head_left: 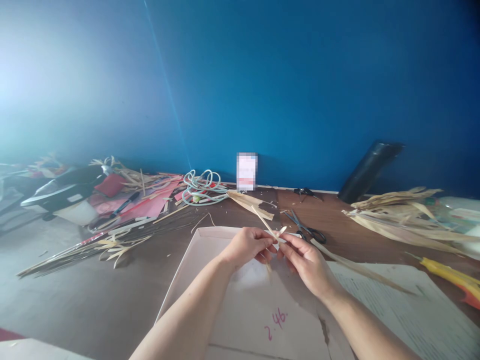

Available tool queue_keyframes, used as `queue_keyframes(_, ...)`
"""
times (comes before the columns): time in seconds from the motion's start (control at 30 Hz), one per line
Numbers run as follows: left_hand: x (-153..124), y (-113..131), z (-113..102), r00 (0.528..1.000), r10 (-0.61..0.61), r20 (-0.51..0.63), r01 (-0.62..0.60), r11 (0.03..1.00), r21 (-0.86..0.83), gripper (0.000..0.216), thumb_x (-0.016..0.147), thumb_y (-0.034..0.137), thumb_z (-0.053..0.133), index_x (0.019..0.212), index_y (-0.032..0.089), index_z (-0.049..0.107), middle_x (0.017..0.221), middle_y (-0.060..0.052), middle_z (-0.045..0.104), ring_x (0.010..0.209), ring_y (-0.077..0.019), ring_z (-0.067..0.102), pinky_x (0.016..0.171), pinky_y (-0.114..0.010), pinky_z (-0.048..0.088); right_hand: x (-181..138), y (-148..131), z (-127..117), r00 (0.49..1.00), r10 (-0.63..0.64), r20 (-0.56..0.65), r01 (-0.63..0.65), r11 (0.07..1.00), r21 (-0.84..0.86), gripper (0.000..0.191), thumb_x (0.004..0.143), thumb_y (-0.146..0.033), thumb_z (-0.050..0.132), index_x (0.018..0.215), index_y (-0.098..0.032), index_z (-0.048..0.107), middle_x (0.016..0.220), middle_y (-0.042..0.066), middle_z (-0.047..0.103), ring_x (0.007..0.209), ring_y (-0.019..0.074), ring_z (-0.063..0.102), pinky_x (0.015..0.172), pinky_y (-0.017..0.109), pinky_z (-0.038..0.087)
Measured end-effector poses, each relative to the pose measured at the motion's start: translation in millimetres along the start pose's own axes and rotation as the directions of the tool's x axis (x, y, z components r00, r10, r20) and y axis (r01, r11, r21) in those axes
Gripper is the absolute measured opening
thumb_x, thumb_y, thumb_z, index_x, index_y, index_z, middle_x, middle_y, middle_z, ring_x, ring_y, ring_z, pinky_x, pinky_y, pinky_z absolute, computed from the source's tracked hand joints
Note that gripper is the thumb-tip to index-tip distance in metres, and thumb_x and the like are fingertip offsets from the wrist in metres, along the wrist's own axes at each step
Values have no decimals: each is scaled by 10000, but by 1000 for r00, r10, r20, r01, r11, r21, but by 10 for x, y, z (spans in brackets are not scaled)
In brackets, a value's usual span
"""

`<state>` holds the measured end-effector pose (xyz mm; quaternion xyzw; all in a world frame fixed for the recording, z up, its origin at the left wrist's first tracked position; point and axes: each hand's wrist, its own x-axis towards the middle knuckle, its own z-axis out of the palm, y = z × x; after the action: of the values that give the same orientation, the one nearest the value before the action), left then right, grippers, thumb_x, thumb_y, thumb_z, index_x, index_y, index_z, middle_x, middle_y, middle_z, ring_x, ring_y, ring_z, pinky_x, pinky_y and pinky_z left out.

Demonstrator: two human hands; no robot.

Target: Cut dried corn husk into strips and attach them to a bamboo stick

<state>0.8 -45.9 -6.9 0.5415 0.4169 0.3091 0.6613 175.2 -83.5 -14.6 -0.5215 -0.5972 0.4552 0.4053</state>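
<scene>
Slanting far-L to near-R, pale strip [263, 219]; L fingers [264, 243], R fingers [294, 242] pinching.

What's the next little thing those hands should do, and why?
Perhaps the right hand should gently pinch the pale strip flatter where its fingertips meet those of the left hand: both hands are closed on it there, and one long end juts up past the left fingers. The scissors lie untouched, so trimming could wait.
</scene>
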Motion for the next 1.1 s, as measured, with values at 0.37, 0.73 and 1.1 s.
queue_keyframes(0.37, -14, 32, 72, 999, 37, -25, -37, 999, 5, 276, 732, 364, 608, 809, 100, 637, 789, -99, 671, 598, -105, 590, 517, -210, 483, 44, 30, -3, 996, -76, -46, 70, 991, -112, 349, 849, -414, 515, 1129, -266, 662, 851, 8, 699, 787, 179, 621, 769, 299, 482)
queue_keyframes(0.73, 12, 5, 91, 998, 7, -67, -9, 999, -38, 268, 713, 362, 642, 770, 100, 636, 745, -83, 663, 567, -95, 586, 517, -209, 484, 22, 20, 0, 999, 22, -34, -25, 997, -77, 389, 845, -448, 512, 1166, -267, 638, 699, -13, 620, 496, 109, 453, 479, 243, 394)
queue_keyframes(1.1, -8, 22, 140, 988, 69, -142, -58, 995, 80, 73, 701, 163, 519, 663, 122, 566, 633, -34, 625, 480, -80, 546, 479, -203, 469, 5, 45, 37, 981, -175, -79, 150, 956, -253, 345, 873, -358, 487, 1153, -238, 647, 751, 6, 654, 683, 147, 586, 692, 268, 479)
